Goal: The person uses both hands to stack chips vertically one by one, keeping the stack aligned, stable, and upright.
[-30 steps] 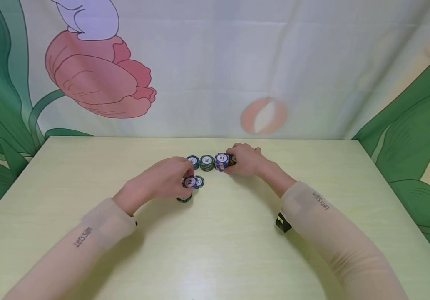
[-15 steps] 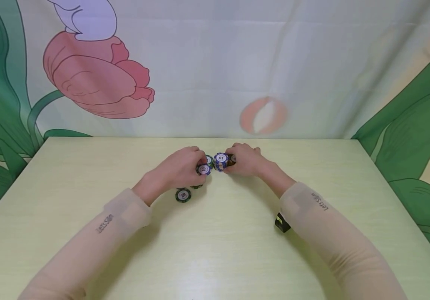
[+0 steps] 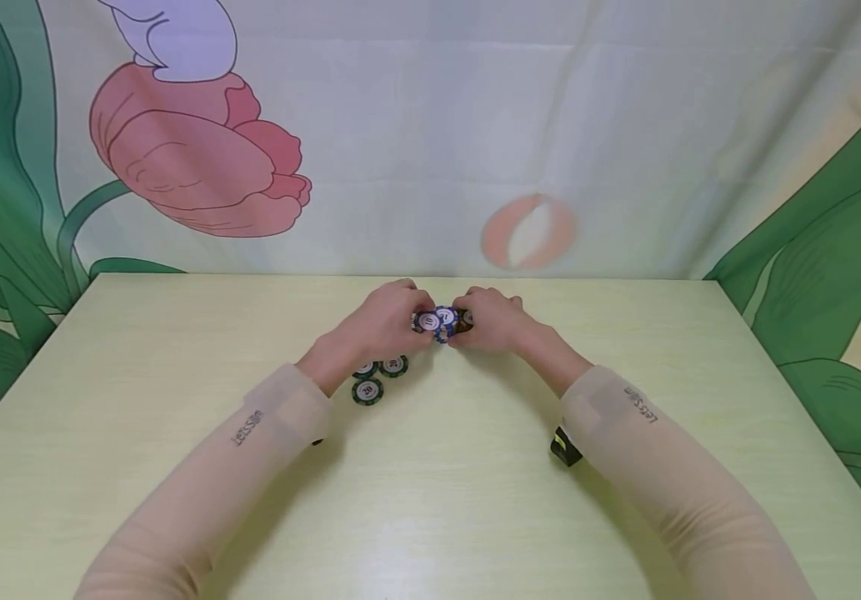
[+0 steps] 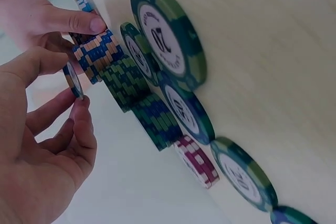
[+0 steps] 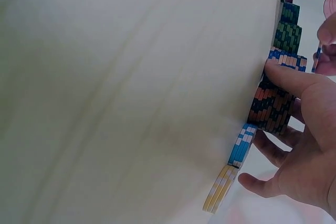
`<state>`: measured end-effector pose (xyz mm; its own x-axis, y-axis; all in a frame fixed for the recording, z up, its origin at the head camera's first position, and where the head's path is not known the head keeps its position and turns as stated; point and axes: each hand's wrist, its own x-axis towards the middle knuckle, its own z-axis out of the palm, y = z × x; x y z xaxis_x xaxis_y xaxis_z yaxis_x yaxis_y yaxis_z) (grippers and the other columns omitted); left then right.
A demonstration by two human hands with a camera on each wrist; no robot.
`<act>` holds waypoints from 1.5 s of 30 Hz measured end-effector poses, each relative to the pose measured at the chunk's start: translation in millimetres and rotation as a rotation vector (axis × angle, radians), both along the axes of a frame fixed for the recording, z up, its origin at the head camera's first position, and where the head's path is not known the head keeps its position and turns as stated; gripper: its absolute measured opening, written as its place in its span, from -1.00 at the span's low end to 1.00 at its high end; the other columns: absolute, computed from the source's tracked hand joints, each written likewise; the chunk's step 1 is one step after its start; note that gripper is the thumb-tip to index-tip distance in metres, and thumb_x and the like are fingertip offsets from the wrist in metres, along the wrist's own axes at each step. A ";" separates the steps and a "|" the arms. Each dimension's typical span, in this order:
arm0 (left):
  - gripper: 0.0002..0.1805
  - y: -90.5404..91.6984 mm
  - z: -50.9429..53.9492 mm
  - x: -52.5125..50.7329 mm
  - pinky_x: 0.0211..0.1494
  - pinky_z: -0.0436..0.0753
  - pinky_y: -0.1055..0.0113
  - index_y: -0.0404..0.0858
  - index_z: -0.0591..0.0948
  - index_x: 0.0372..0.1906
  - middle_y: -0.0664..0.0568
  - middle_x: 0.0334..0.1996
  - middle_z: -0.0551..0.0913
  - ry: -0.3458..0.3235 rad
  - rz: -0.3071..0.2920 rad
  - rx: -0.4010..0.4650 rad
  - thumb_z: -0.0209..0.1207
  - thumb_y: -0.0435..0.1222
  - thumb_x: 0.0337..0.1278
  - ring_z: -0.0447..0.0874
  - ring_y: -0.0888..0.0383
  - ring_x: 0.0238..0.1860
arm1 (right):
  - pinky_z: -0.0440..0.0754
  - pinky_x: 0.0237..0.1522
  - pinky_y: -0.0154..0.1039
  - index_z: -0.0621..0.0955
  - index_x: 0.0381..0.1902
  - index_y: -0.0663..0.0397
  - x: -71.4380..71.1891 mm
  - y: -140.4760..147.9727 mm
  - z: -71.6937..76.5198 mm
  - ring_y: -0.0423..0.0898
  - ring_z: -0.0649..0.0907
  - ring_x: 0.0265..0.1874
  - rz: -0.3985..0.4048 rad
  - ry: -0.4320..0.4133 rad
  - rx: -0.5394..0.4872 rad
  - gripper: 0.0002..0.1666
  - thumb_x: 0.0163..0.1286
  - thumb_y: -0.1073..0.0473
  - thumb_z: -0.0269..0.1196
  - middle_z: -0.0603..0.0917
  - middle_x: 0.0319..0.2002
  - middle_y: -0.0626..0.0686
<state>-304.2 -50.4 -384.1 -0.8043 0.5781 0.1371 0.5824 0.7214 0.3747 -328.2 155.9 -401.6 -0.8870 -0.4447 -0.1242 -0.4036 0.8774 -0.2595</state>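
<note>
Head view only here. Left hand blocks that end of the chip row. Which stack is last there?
Observer: A maroon-and-white stack, seen in the left wrist view.
Operator: And the other end, behind the right hand?
Observer: A yellow stack, per the right wrist view.
Operator: Chip in the left hand: touching the blue-and-tan stack?
Observer: No, the right wrist view shows a gap between them.
</note>
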 end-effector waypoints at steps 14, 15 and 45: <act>-0.63 5.5 -2.6 -8.2 0.00 0.60 0.19 -0.41 0.71 0.05 -0.15 -0.08 0.66 -0.033 0.020 0.006 0.37 -0.27 0.22 0.58 0.01 -0.11 | 0.43 0.02 0.22 0.65 0.14 0.01 -0.7 -1.7 1.3 0.07 0.58 0.07 0.012 0.011 0.001 -0.49 0.33 -0.09 0.45 0.61 0.10 0.10; -0.63 5.5 -2.7 -8.6 -0.01 0.60 0.19 -0.40 0.71 0.06 -0.14 -0.08 0.66 -0.037 0.020 0.006 0.37 -0.26 0.23 0.58 0.01 -0.12 | 0.43 0.01 0.22 0.65 0.14 0.01 -0.9 -1.7 1.3 0.07 0.58 0.07 0.013 0.012 0.000 -0.49 0.33 -0.09 0.44 0.61 0.10 0.10; -0.61 10.1 -2.1 -9.6 -0.09 0.58 0.17 -0.33 0.76 -0.09 -0.09 -0.18 0.66 -0.008 0.120 -0.107 0.44 -0.08 0.21 0.55 0.03 -0.21 | 0.43 0.05 0.25 0.64 0.17 0.02 -1.5 0.0 -2.0 0.05 0.58 0.07 0.000 0.010 0.007 -0.46 0.34 -0.09 0.44 0.62 0.11 0.10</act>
<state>-313.7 -40.3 -386.2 -0.8695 0.4886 0.0729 0.4866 0.8219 0.2960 -329.7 155.9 -403.6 -0.8883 -0.4436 -0.1186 -0.4058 0.8793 -0.2495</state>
